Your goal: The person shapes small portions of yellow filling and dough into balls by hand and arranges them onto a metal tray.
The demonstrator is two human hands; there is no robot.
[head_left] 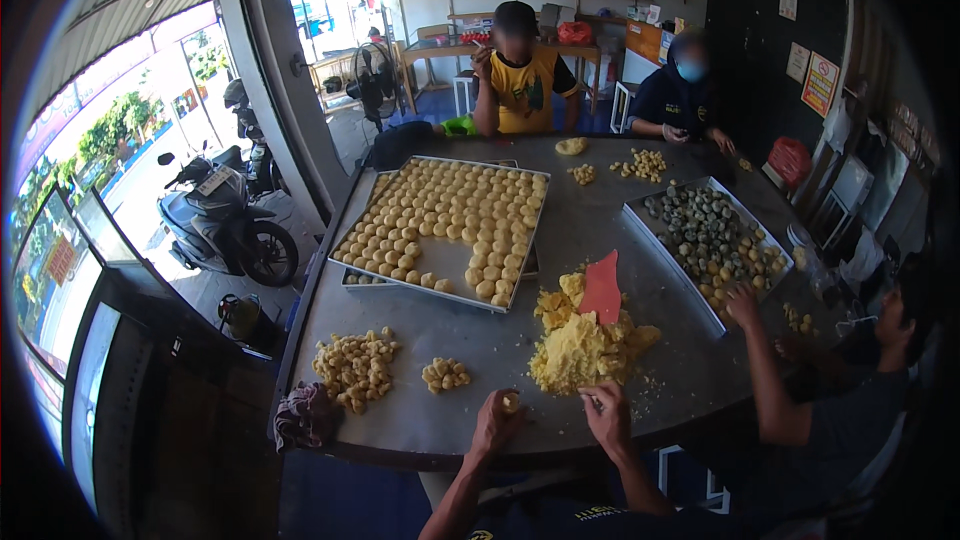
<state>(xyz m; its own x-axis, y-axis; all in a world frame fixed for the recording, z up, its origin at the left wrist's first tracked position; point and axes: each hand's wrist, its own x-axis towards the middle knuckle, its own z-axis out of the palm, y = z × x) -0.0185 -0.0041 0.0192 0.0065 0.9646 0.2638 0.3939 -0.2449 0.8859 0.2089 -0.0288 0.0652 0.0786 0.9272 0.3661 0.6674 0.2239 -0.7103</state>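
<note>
My left hand (495, 422) is curled around a small pale yellow dough piece (511, 403) at the near edge of the table. To its right, my right hand (608, 414) is closed with its fingertips together, just in front of the crumbly yellow dough heap (575, 352); what is in it, if anything, I cannot make out. A red flat scraper-like sheet (601, 287) stands in the back of the heap. Left of my hands lie a small cluster of dough lumps (445, 374) and a larger pile of lumps (355, 365).
A large tray (450, 285) of round dough balls sits at back left, partly filled. On the right is a tray (708, 312) of dark green and yellow balls, where a co-worker's hand (743, 306) reaches in. A crumpled cloth (303, 417) lies at the left corner. Two people sit across the table.
</note>
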